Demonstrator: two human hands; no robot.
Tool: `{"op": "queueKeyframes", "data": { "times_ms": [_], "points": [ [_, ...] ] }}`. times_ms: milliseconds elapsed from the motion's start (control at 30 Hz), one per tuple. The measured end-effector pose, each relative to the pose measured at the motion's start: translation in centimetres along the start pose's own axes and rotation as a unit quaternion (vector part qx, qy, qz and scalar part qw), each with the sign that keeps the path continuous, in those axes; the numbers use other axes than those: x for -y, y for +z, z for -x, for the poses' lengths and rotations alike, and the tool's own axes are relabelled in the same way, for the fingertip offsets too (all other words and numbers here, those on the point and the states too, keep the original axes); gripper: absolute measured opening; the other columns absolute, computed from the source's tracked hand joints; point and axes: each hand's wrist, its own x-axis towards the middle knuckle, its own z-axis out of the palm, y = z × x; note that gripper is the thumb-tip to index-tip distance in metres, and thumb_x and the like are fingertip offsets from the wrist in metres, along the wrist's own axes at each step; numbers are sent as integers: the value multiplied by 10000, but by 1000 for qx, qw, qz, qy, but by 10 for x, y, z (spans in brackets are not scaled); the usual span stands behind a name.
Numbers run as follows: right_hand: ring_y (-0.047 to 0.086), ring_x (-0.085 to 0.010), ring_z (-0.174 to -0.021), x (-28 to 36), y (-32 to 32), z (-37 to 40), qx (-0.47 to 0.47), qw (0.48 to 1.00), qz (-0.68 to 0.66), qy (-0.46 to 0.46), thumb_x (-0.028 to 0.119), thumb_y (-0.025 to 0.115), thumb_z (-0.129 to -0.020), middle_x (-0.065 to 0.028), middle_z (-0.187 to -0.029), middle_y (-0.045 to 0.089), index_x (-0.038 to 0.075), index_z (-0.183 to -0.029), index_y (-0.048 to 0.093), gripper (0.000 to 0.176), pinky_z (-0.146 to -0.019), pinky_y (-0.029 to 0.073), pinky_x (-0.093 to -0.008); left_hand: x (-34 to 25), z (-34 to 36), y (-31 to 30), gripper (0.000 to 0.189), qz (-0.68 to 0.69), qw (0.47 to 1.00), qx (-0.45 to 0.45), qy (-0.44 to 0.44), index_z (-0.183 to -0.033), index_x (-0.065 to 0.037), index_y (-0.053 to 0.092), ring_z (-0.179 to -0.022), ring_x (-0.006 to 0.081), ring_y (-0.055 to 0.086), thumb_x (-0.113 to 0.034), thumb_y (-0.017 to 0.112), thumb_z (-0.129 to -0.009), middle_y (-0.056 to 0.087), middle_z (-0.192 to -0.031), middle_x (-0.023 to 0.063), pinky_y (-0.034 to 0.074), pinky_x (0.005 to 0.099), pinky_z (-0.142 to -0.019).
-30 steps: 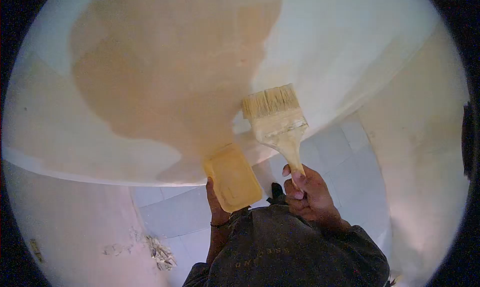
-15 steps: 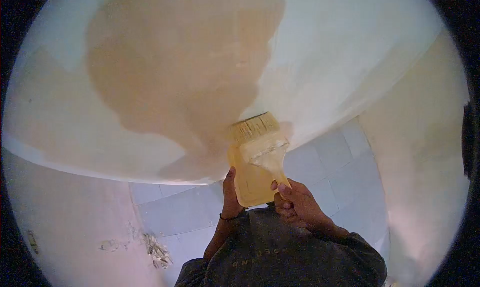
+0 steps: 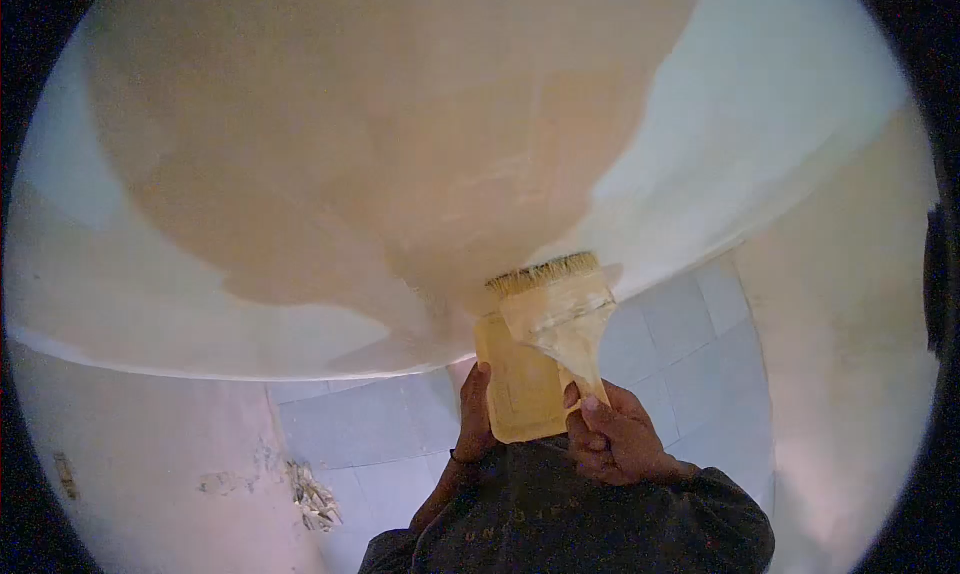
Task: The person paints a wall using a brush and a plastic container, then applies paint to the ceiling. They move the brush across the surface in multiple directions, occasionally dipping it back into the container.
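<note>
My right hand (image 3: 620, 436) is wrapped round the handle of a wide paintbrush (image 3: 562, 312), coated in pale yellow paint. Its bristles point up and away from me, overlapping the lower part of the wall in this view. My left hand (image 3: 475, 409) grips the left side of a yellow rectangular tray (image 3: 520, 389), thumb along the edge. The brush head lies over the tray's upper right part, hiding it. Beyond the bristles, a large tan patch (image 3: 400, 174) spreads over the pale wall (image 3: 740, 124).
Blue-grey floor tiles (image 3: 370, 419) show below the wall on both sides of me. A small pile of debris (image 3: 315, 499) lies at lower left. Another wall surface (image 3: 840, 324) rises at the right, with a dark object (image 3: 936, 279) at the far edge.
Brush and tray have shifted right and down in view, and the brush's bristles show more edge-on. The tan patch takes up more of the view as the camera has moved. Both hands keep their grip.
</note>
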Motion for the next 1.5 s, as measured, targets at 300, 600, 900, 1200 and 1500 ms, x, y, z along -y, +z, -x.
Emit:
{"op": "queueKeyframes", "data": {
  "times_ms": [300, 600, 900, 1200, 1500],
  "points": [
    [252, -54, -376, -20, -2, 16, -29, 998, 41, -22, 296, 457, -840, 15, -533, 298, 90, -946, 414, 235, -314, 213, -193, 6, 13, 12, 486, 6, 1000, 10, -7, -1120, 10, 377, -937, 254, 518, -386, 358, -840, 495, -1044, 156, 426, 361, -808],
    [272, -52, -399, -21, -48, -61, -17, 997, 62, -46, 296, 437, -850, 15, -550, 315, 82, -956, 414, 240, -336, 219, -188, -23, -32, 19, 514, -88, 995, -43, 22, -1082, 4, 411, -904, 236, 528, -440, 374, -826, 517, -1001, 144, 434, 348, -781],
    [249, -46, -412, -32, -66, -83, -69, 994, 83, -10, 274, 421, -861, 23, -562, 308, 61, -927, 425, 223, -351, 211, -178, -39, -40, 23, 498, -86, 995, -50, 33, -1127, -5, 382, -943, 237, 518, -413, 342, -845, 508, -1035, 146, 436, 366, -796],
    [228, -30, -371, -13, -105, -115, -87, 993, -46, 61, 266, 458, -843, 50, -528, 288, 104, -854, 420, 167, -301, 182, -168, -38, -45, 28, 509, -59, 992, -89, 63, -1192, -18, 314, -1007, 262, 479, -396, 333, -853, 452, -1122, 156, 425, 389, -823],
    [219, -35, -366, 40, -57, -76, -72, 996, 50, -20, 251, 439, -851, 41, -519, 279, 105, -859, 421, 148, -302, 183, -178, -35, -44, 38, 531, -124, 984, -84, 101, -1209, -30, 298, -1023, 273, 465, -412, 346, -843, 435, -1146, 151, 421, 400, -829]
  ]
}}
